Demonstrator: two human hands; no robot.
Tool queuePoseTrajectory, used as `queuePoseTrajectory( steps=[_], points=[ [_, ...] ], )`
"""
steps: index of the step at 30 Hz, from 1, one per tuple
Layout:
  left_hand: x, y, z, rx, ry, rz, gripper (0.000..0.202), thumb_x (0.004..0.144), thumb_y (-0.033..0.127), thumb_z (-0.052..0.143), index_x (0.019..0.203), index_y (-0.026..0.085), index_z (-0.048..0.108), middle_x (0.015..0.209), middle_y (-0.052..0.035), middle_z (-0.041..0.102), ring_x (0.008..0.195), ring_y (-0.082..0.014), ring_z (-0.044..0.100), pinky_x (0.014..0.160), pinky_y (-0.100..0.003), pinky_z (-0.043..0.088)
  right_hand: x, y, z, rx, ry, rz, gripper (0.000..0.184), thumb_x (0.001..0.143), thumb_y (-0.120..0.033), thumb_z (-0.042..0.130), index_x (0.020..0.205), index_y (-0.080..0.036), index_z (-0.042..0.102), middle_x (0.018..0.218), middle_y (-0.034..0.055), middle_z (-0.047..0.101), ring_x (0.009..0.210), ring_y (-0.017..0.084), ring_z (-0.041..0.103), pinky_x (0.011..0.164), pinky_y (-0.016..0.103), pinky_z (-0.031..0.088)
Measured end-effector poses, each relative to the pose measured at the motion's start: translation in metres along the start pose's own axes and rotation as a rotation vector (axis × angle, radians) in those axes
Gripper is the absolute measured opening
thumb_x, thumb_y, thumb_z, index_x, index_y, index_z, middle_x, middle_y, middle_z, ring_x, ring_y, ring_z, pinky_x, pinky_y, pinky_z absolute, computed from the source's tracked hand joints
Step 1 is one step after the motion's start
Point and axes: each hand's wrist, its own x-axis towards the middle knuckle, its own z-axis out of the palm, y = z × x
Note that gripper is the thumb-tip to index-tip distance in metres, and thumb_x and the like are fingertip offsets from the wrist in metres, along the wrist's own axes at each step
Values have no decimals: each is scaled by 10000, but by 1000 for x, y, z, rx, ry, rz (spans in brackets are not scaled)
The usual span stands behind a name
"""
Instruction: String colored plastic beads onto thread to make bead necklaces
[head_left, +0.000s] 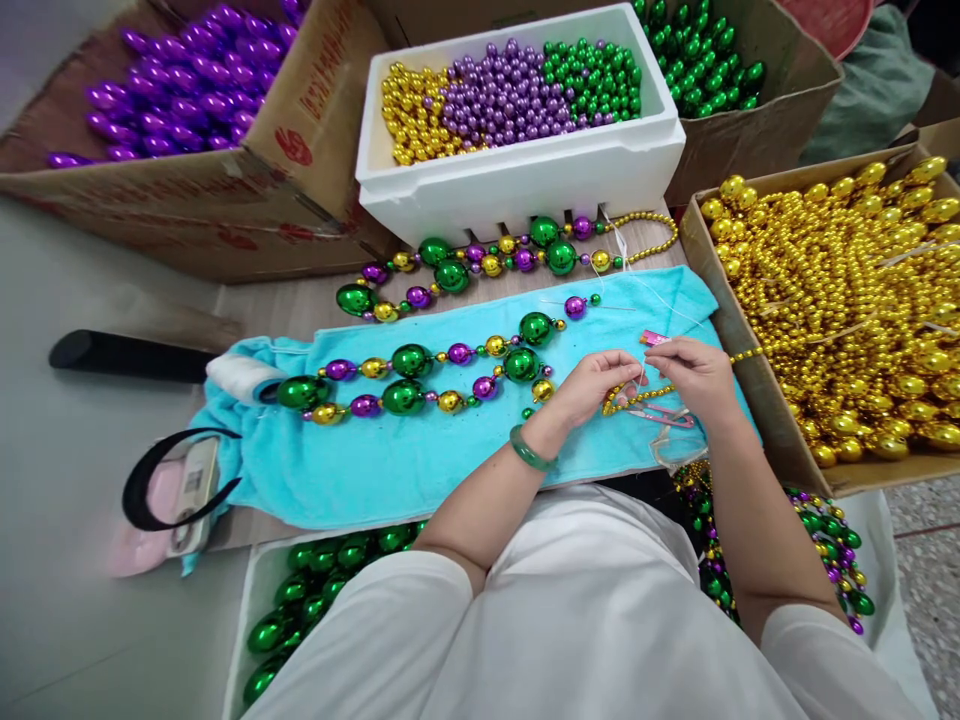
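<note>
My left hand [596, 388], with a green bangle [532, 450] at the wrist, is closed in a pinch on a gold bead string [616, 400]. White thread [642, 372] runs between its fingertips and my right hand [694, 375], which pinches the thread. More of the gold string passes by my right hand toward the box on the right. Pink-handled scissors [664, 416] lie below the hands. A small pink and orange object [654, 339] touches or lies beside my right fingertips. To the left, a strand of green, purple and gold beads [405, 396] loops across the turquoise towel [360, 470].
A finished-looking bead loop [451, 276] lies behind the towel. A white foam box [517, 185] holds small beads. Cardboard boxes hold purple beads [187, 85], green beads [705, 60] and gold strings [825, 300]. A thread spool [244, 378] stands left.
</note>
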Motion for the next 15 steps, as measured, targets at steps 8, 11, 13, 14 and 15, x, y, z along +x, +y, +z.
queuePoseTrajectory(
  steps=[8, 11, 13, 14, 15],
  points=[
    [1, 1, -2, 93, 93, -36, 321, 659, 382, 765, 829, 117, 705, 694, -20, 627, 635, -86, 535, 542, -207, 354, 2, -9, -4, -176, -57, -149, 133, 803, -138, 622, 767, -214, 726, 768, 17, 716, 735, 165, 651, 687, 304, 507],
    [1, 0, -4, 170, 143, 22, 269, 688, 373, 729, 801, 129, 713, 681, -16, 628, 635, -90, 528, 559, -215, 354, 2, -7, -6, -229, -82, -139, 114, 804, -152, 622, 775, -208, 718, 773, 23, 714, 725, 168, 645, 666, 298, 500],
    [1, 1, -5, 230, 165, 46, 247, 706, 365, 707, 799, 137, 723, 666, -14, 633, 623, -89, 517, 558, -219, 341, 2, -5, -8, -261, -92, -135, 113, 808, -158, 617, 774, -207, 713, 777, 25, 710, 731, 173, 645, 670, 301, 495],
    [1, 1, -6, 252, 174, 54, 236, 710, 358, 701, 799, 141, 729, 671, -17, 644, 627, -91, 518, 568, -222, 346, 2, -5, -9, -275, -98, -137, 114, 811, -160, 614, 769, -208, 708, 777, 25, 707, 737, 175, 645, 678, 304, 494],
    [1, 1, -6, 273, 180, 64, 223, 711, 348, 698, 795, 144, 735, 690, -24, 662, 640, -95, 526, 591, -227, 362, 2, -5, -9, -287, -103, -144, 116, 815, -161, 610, 762, -210, 702, 772, 24, 702, 741, 177, 643, 686, 307, 492]
  ],
)
